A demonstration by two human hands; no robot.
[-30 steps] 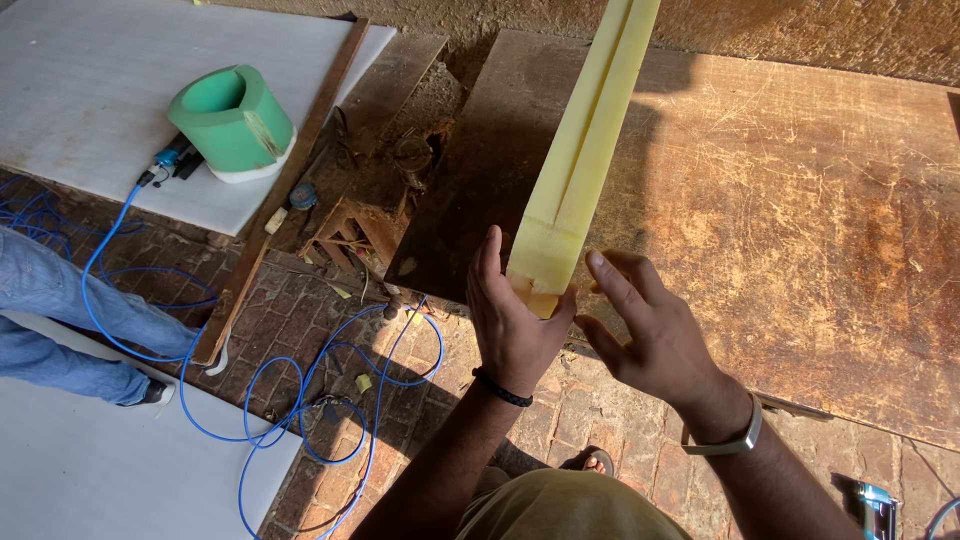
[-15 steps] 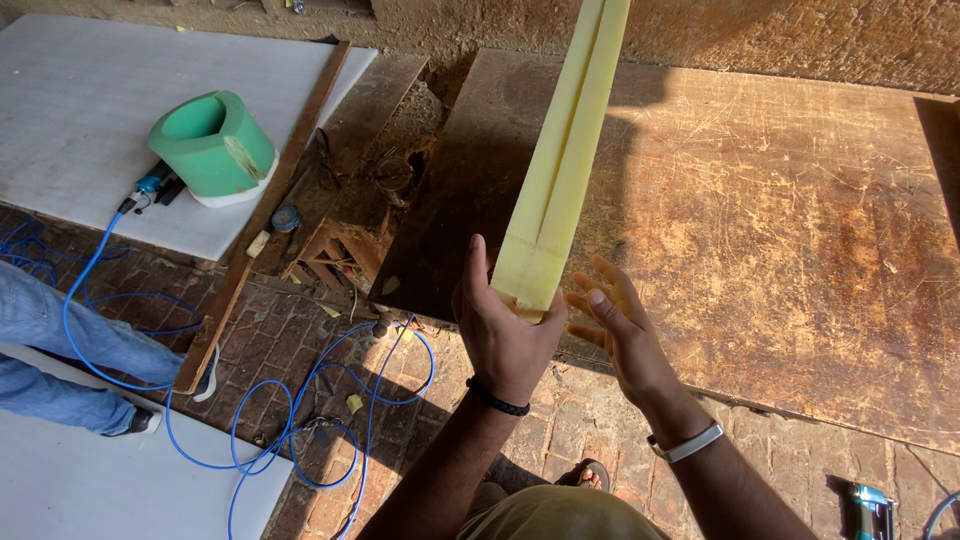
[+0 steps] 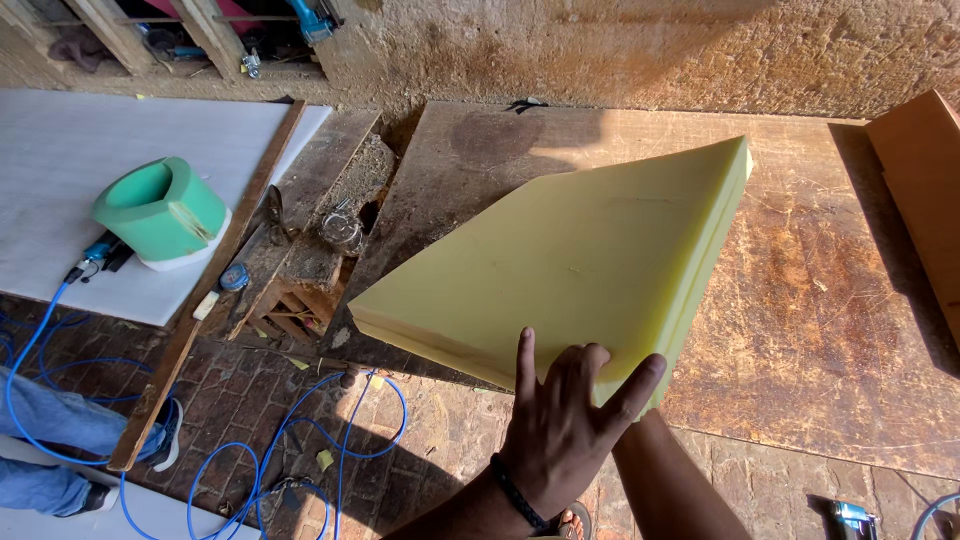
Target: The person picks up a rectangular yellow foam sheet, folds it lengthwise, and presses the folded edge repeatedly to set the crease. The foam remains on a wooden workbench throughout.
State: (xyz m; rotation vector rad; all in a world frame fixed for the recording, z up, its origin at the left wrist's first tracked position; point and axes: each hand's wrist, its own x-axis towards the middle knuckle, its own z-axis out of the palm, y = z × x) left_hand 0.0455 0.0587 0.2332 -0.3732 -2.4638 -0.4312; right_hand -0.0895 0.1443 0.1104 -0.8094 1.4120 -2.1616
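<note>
A thick yellow foam slab (image 3: 580, 260), made of two stacked layers, lies tilted over a large brown board (image 3: 820, 300). Its broad face is turned up and its near corner is raised. My left hand (image 3: 560, 430), with a black band on the wrist, grips the slab's near edge, fingers spread on the top face. My right forearm (image 3: 670, 480) runs under the same edge. The right hand itself is hidden beneath the foam.
A green foam ring (image 3: 160, 210) sits on a white sheet (image 3: 60, 170) at the left, beside a long wooden strip (image 3: 200, 310). A blue hose (image 3: 340, 450) loops over the brick floor. Another person's jeans-clad leg (image 3: 50, 440) is at the lower left. A brown panel (image 3: 920, 180) lies far right.
The foam slab stood upright on its edge between my two hands. It has now tipped over so its broad face points up, and my right hand has gone beneath it.
</note>
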